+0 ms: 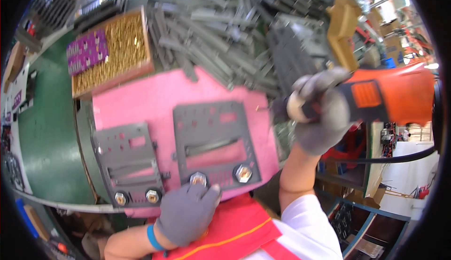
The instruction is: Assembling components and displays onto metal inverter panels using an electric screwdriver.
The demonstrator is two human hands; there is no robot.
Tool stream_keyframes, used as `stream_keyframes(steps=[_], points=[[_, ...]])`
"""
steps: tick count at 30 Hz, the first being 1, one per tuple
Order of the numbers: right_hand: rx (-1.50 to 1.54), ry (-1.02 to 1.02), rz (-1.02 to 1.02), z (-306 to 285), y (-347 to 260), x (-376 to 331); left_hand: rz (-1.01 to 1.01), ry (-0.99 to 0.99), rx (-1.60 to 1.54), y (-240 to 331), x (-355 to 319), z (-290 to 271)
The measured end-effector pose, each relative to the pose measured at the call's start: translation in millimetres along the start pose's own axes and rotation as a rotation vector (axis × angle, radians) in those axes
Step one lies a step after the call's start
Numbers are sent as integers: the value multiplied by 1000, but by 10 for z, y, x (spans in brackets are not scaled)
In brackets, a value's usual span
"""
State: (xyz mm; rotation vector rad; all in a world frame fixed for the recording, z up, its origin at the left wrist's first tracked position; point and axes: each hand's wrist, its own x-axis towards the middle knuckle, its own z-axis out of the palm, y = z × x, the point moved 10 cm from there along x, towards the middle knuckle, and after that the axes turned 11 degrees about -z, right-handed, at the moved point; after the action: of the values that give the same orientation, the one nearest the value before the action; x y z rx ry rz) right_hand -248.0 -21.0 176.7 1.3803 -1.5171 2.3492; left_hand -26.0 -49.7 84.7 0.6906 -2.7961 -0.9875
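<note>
My right hand [324,112], in a grey glove, grips an orange and black power screwdriver [376,95]. Its front end points left, above the right edge of a pink mat [134,98]; motion blurs hand and tool. On the mat lies a dark grey metal panel [206,121] with cut-outs and two shiny round metal fittings [244,173] along its near edge. My left hand [188,213], gloved too, has its fingers bent against that near edge by the left fitting. A similar panel [124,149] with two fittings rests to the left.
A shallow box [146,44] of brass-coloured screws, with a purple piece [88,51] on them, stands at the far left. Grey metal strips [206,37] are heaped behind the mat. A black cable [390,159] hangs at the right. Green table surface [51,128] extends left.
</note>
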Motion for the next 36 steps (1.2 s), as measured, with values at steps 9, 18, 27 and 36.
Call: stream_keyframes(steps=[9, 18, 27, 36], points=[[53, -160, -153, 64, 187, 69, -46, 102, 43, -195, 305, 209], [58, -256, -116, -58, 194, 103, -97, 63, 30, -216, 189, 181], [83, -299, -8, -25, 353, -49, -101, 46, 42, -217, 159, 165], [138, -344, 62, 154, 382, -171, -93, 73, 32, -226, 151, 184]])
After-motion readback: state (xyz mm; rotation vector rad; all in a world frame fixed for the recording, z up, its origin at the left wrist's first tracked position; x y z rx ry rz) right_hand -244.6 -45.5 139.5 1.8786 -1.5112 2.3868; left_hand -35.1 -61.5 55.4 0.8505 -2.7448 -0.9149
